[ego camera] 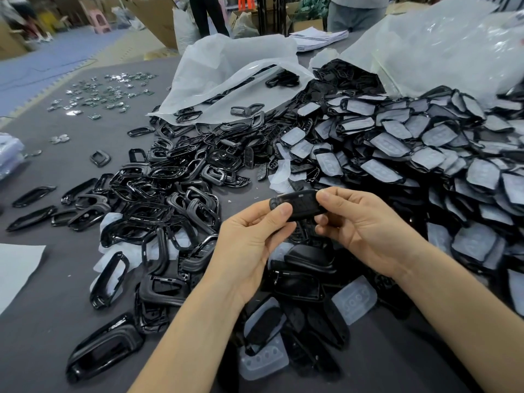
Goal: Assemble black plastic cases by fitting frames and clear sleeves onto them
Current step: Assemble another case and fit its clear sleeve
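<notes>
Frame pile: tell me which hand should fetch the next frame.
Left, probably. Both hands pinch the black case, but the left hand is nearer the frame pile; the right hand would have to cross over.

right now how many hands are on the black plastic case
2. The left hand pinches the left end of the black plastic case; the right hand pinches its right end. Both hold it above the heap of black plastic frames.
</notes>
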The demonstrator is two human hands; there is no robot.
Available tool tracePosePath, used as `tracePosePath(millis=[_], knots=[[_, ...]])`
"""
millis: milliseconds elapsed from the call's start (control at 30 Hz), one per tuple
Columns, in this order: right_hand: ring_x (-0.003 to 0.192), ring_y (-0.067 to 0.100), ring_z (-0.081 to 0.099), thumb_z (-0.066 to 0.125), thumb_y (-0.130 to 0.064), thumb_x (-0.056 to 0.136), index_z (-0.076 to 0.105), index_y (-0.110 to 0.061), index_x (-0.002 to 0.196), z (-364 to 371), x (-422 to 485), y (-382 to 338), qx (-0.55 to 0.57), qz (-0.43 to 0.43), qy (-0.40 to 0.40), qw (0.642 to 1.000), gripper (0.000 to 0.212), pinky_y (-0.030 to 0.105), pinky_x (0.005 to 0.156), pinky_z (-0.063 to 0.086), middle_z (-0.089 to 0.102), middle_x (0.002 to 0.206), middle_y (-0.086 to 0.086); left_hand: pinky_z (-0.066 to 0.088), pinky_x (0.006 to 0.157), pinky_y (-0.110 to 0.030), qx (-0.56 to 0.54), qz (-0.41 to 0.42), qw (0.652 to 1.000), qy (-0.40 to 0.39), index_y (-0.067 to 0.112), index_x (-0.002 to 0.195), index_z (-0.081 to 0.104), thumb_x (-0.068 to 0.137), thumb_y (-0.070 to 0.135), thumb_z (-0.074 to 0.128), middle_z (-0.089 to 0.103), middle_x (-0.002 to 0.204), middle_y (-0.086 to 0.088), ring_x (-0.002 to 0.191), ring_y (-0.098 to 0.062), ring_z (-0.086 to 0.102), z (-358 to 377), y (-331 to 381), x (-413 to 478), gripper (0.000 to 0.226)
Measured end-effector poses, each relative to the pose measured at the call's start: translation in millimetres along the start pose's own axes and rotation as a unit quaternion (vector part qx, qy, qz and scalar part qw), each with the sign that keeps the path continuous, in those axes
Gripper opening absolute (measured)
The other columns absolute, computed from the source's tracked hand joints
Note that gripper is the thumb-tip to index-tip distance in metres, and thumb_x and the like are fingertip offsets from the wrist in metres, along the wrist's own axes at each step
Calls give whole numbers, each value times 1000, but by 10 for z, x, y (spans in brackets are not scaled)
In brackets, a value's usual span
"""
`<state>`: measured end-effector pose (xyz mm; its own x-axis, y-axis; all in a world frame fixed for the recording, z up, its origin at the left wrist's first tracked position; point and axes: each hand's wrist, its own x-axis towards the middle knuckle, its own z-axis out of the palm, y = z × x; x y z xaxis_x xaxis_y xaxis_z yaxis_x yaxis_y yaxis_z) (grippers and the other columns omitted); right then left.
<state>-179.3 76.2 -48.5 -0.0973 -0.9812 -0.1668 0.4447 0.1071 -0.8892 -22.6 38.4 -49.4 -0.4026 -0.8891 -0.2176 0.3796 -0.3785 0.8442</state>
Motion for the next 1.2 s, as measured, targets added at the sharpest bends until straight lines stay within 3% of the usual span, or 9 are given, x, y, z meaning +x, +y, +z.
tracePosePath(millis=[200,333,533,700,767,900,967,1067,1200], knots=[[52,6,47,65,-21,71,60,-14,74,-2,-7,10,-12,-12,1,1000,9,18,49,45,54,62,-6,54,68,-16,27,58,998,7,18,69,79,61,15,72,74,77,1,68,-6,68,15,-19,-9,10],[51,9,45,66,-20,71,61,-16,75,-32,-18,-12,-10,-16,7,1000,8,20,47,44,46,64,-1,50,78,-20,137,176,974,28,23,72,78,68,9,75,65,99,1,70,-4,59,25,-39,-16,15],[53,13,52,67,-27,70,67,-12,77,-70,-26,-92,0,-32,6,999,17,23,49,49,55,64,2,46,81,-11,435,435,788,5,15,92,75,80,-3,71,61,111,-2,92,4,62,4,-76,-58,23],[58,15,62,67,-13,70,66,-14,86,-101,-46,-97,-73,-104,16,992,17,26,55,54,61,66,-1,48,93,-17,463,493,736,-4,4,94,75,78,-22,62,54,130,-10,108,-10,63,22,-121,-73,34],[56,16,63,66,-6,77,66,-16,89,-110,-48,-98,-98,-132,30,986,16,25,55,54,60,67,-2,48,92,-17,454,475,754,13,9,106,72,81,-22,53,52,136,-5,112,-10,63,18,-106,-73,44],[62,14,64,64,-2,85,66,-21,92,-93,-58,-96,-168,-193,37,966,20,25,58,55,60,72,-3,54,77,-17,290,267,918,36,20,123,64,97,1,49,72,109,13,89,-3,67,6,-83,-82,35],[64,15,65,65,-4,86,66,-24,91,-72,-68,-84,-217,-215,36,951,21,29,61,57,59,74,-2,57,69,-23,207,178,962,22,16,118,66,98,14,49,75,99,5,81,-11,72,26,-58,-93,26],[64,15,62,64,-2,87,64,-26,90,-29,-77,-56,-252,-236,35,938,24,34,65,60,58,74,0,58,60,-24,170,132,976,-19,14,103,70,88,26,55,76,86,-2,70,-22,74,75,-26,-124,25],[62,16,60,64,-1,87,62,-21,91,0,-86,-45,-241,-245,40,938,20,26,62,57,58,74,2,56,54,-22,179,128,975,-22,15,99,68,86,6,62,76,78,-2,56,-20,71,99,-45,-108,17]])
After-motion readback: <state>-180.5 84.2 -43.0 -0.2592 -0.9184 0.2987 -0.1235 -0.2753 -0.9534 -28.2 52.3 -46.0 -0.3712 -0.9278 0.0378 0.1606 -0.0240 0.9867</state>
